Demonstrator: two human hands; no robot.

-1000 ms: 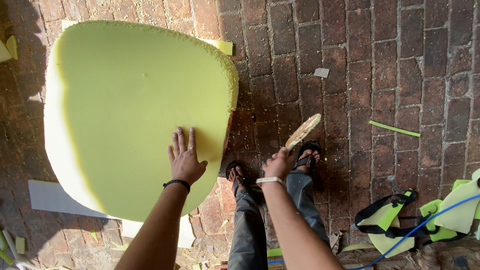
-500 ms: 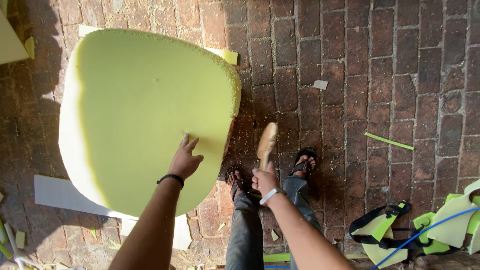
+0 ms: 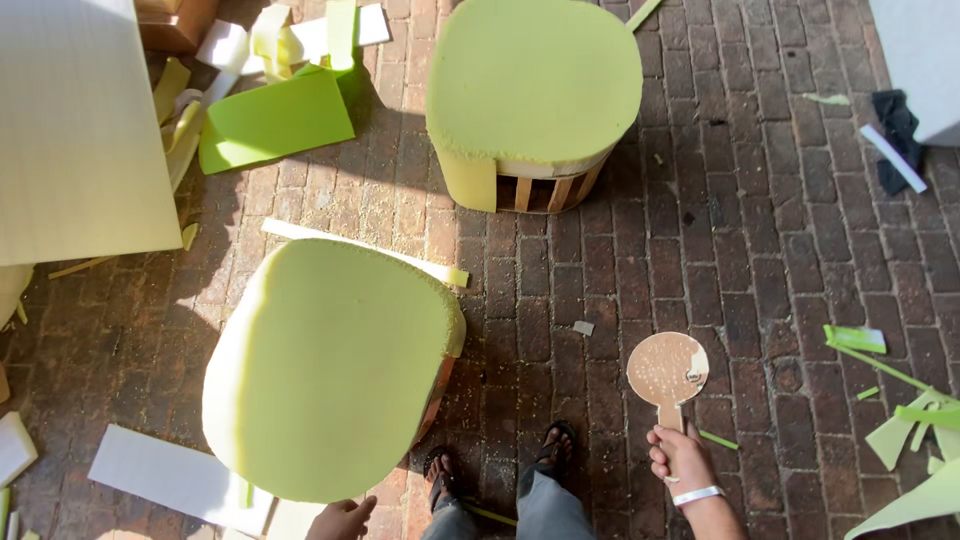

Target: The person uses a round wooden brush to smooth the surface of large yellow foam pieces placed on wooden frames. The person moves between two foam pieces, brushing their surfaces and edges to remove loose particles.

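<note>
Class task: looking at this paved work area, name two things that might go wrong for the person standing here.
Foam offcuts litter the brick paving beside the sandalled feet, so a slip or trip seems possible. The left hand only touches the edge of the near foam-topped stool, which might tip.

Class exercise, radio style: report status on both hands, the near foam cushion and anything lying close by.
Left hand open at near foam cushion edge. Right hand gripping round wooden paddle, held clear. Foam offcuts litter brick floor; second cushioned stool beyond.
</note>
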